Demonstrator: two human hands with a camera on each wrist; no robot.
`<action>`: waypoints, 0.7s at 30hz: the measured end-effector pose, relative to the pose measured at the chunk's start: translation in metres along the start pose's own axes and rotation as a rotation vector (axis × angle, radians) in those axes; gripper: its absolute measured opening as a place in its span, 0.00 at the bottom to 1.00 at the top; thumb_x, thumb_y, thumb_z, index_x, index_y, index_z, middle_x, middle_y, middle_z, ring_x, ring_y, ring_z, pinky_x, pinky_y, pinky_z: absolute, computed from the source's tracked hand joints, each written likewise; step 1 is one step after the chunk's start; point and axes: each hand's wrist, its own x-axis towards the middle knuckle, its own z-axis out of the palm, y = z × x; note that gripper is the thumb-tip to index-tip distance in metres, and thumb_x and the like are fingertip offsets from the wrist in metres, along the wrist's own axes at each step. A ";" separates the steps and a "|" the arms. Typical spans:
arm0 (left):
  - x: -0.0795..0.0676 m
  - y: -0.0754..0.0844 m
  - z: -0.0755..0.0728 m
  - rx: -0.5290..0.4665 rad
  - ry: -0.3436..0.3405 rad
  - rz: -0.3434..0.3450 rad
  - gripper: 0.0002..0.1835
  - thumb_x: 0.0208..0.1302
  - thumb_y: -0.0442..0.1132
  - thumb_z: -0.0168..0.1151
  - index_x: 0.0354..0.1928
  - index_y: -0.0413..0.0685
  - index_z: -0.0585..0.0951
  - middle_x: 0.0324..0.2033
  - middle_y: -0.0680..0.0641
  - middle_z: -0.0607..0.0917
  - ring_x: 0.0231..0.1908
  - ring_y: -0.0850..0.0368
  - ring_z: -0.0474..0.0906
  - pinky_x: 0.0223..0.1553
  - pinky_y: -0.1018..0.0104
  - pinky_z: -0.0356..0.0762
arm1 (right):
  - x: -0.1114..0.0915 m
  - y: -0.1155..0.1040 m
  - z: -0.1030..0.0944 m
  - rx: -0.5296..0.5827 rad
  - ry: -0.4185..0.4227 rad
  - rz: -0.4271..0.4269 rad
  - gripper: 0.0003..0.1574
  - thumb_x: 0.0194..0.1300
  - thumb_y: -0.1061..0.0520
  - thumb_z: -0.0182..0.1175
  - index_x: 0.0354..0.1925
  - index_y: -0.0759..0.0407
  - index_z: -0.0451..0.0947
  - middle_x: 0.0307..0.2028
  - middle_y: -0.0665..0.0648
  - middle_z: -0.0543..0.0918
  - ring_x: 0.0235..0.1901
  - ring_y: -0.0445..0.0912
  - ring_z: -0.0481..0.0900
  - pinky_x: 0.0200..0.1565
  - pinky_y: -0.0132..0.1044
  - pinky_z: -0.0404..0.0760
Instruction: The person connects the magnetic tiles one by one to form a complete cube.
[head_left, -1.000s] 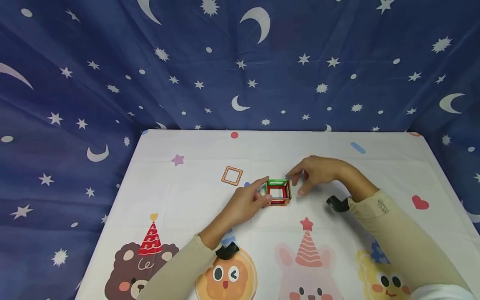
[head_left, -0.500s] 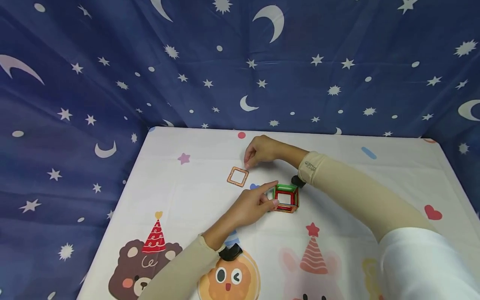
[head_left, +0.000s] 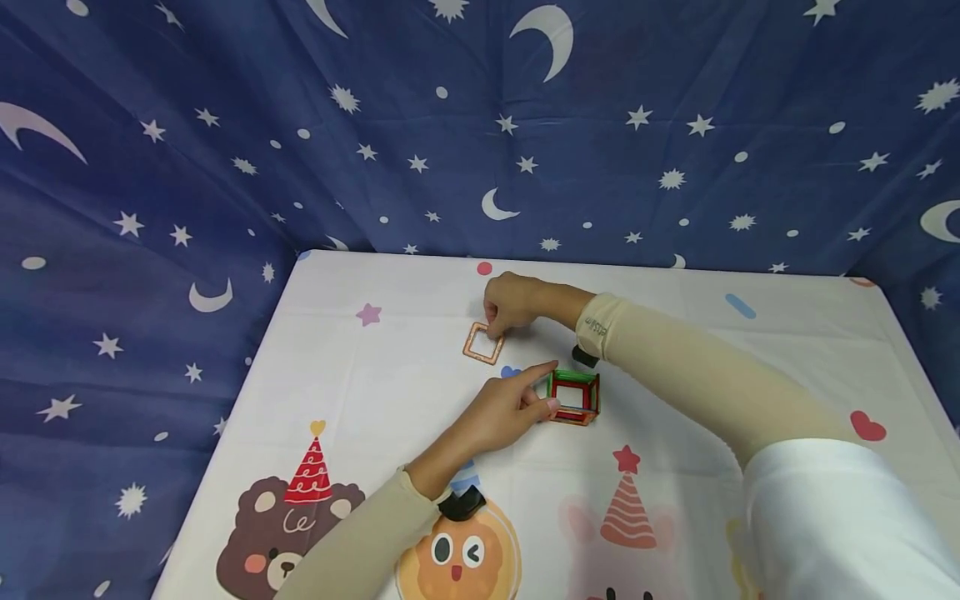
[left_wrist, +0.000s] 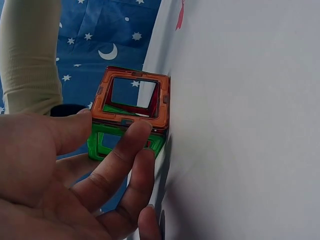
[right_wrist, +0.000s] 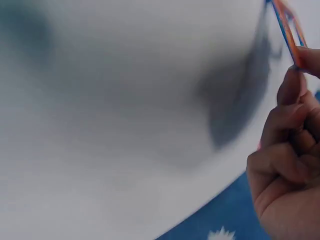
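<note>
Head, hands: two; the left hand (head_left: pixel 498 412) holds one magnetic-tile box (head_left: pixel 576 377) by thumb and index finger; the right hand (head_left: pixel 512 302) pinches one orange square tile (head_left: pixel 480 359), near the box.
Head, edges: both things are well inside; wide tablecloth (head_left: pixel 337 375) lies between the tile and the left edge.
Left wrist, box: one orange face, one green; fingers half spread around.
Right wrist, tile: tilted, finger and thumb tight at its corner.
</note>
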 end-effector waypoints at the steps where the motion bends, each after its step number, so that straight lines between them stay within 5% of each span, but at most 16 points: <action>1: 0.000 0.001 0.001 0.001 -0.002 0.003 0.31 0.75 0.49 0.60 0.76 0.53 0.67 0.28 0.57 0.87 0.21 0.69 0.70 0.29 0.72 0.68 | -0.004 0.004 -0.002 0.022 0.013 -0.017 0.10 0.61 0.49 0.71 0.25 0.50 0.85 0.24 0.46 0.80 0.31 0.41 0.74 0.31 0.32 0.71; 5: 0.001 0.002 0.001 0.008 -0.003 0.004 0.31 0.76 0.49 0.59 0.76 0.53 0.67 0.28 0.60 0.85 0.19 0.68 0.68 0.27 0.71 0.67 | -0.031 0.023 -0.018 0.161 0.082 -0.085 0.11 0.64 0.52 0.68 0.25 0.52 0.85 0.21 0.45 0.77 0.25 0.41 0.70 0.29 0.33 0.67; 11: 0.000 0.001 0.000 0.007 0.002 -0.018 0.31 0.75 0.52 0.59 0.76 0.55 0.68 0.30 0.57 0.88 0.20 0.67 0.70 0.29 0.71 0.69 | -0.098 0.039 -0.039 0.272 0.054 -0.111 0.09 0.71 0.51 0.65 0.35 0.54 0.86 0.27 0.50 0.82 0.29 0.43 0.72 0.35 0.38 0.71; 16: 0.000 0.001 -0.001 0.017 0.010 -0.031 0.31 0.75 0.52 0.59 0.76 0.56 0.68 0.30 0.57 0.88 0.21 0.67 0.69 0.30 0.70 0.69 | -0.145 0.048 -0.030 0.315 0.000 -0.094 0.09 0.69 0.51 0.68 0.35 0.55 0.86 0.25 0.49 0.78 0.30 0.43 0.71 0.36 0.38 0.71; 21: 0.002 0.001 0.000 0.021 0.007 -0.023 0.30 0.75 0.51 0.60 0.76 0.58 0.68 0.30 0.57 0.88 0.22 0.67 0.71 0.30 0.70 0.70 | -0.166 0.050 -0.010 0.327 -0.067 -0.080 0.07 0.67 0.53 0.69 0.31 0.53 0.85 0.23 0.47 0.74 0.29 0.43 0.70 0.33 0.37 0.69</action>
